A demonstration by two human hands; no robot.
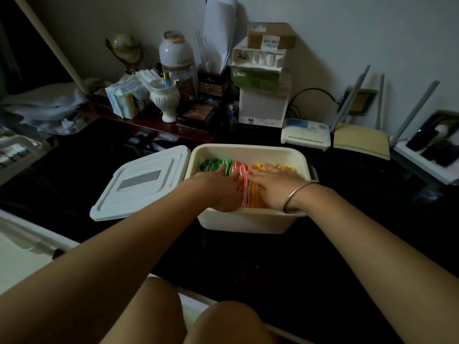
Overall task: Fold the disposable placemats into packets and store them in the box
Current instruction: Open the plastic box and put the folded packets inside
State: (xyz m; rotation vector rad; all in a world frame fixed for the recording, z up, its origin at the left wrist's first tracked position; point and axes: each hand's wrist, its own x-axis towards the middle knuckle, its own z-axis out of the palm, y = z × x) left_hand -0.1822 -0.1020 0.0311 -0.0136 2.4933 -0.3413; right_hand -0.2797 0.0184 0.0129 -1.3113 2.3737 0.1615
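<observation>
Box (248,223): folded packets (244,192) are being pressed down by left hand (218,186) and right hand (273,186), fingers flat, apparently gripping nothing; lid (139,182) is lying at nine o'clock.

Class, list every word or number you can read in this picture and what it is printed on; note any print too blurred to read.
"0422 0067", last digit uncertain: white label on the brown cardboard box atop the stack.
On the white vase: rows of tiny marks, too small to read.
On the white modem: blue label, blurred.
On the white carton: fine print, unreadable.
</observation>
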